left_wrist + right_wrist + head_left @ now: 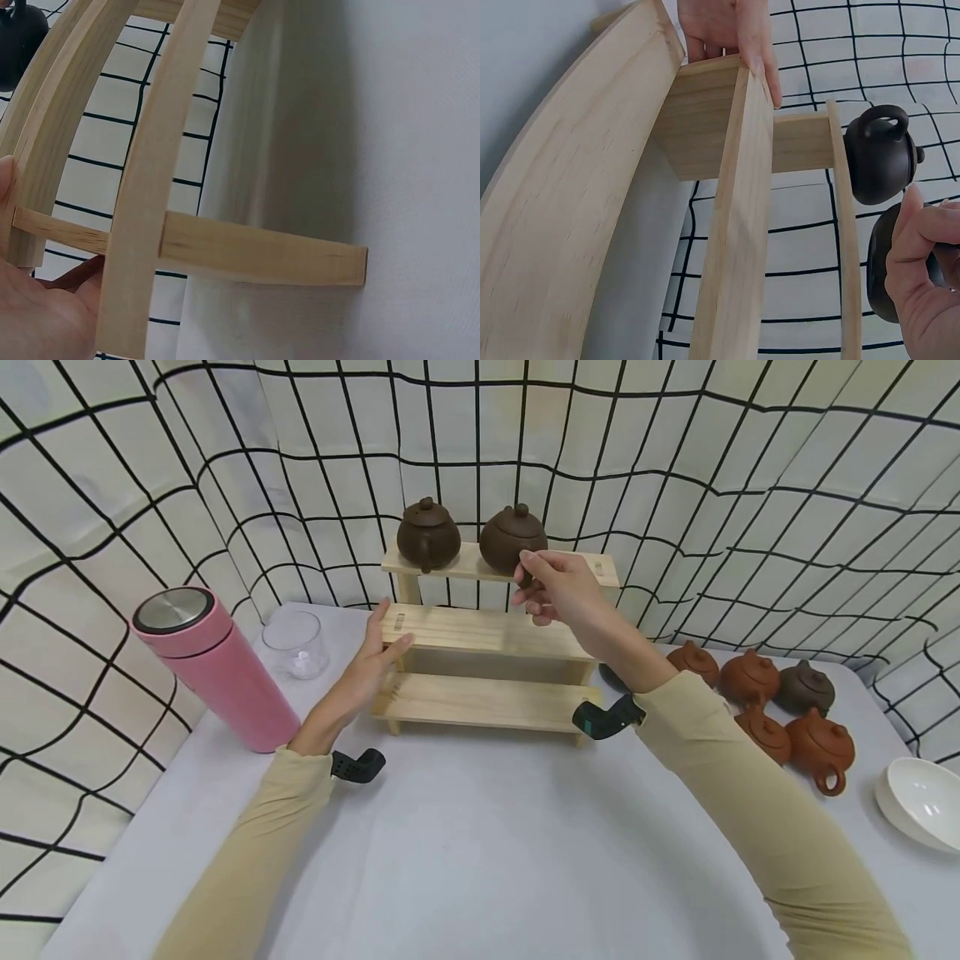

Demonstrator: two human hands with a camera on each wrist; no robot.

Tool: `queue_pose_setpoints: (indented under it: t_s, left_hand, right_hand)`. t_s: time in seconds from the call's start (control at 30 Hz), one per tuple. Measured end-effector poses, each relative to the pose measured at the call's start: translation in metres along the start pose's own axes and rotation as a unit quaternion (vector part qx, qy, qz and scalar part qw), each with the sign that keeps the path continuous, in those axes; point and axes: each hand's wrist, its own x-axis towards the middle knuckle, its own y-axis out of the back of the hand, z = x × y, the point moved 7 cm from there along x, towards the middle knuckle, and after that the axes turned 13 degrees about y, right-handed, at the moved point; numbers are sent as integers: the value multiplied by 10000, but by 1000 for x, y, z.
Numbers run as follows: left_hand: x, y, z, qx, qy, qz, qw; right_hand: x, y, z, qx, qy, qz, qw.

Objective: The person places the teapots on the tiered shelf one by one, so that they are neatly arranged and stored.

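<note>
A three-tier wooden shelf stand stands at the back of the table. Two dark brown teapots sit on its top tier: a left teapot and a right teapot. My right hand pinches the right teapot by its handle, which faces me and is mostly hidden by the fingers. With my left hand I grip the left end of the middle tier, the thumb lying over the board. In the left wrist view the left hand is at the stand's side frame. The lower two tiers are bare.
On the left stand a pink thermos and a clear glass cup. Several reddish-brown teapots and a dark teapot crowd the right side, near a white bowl. Black wire mesh rises behind the stand.
</note>
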Motion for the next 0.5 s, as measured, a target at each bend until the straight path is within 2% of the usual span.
queue_pose_setpoints:
  t_s: [0.5]
  left_hand:
    - [0,0,-1,61,14,-21,10000]
  right_hand:
    - [16,-15,8,-158,93,5,9998]
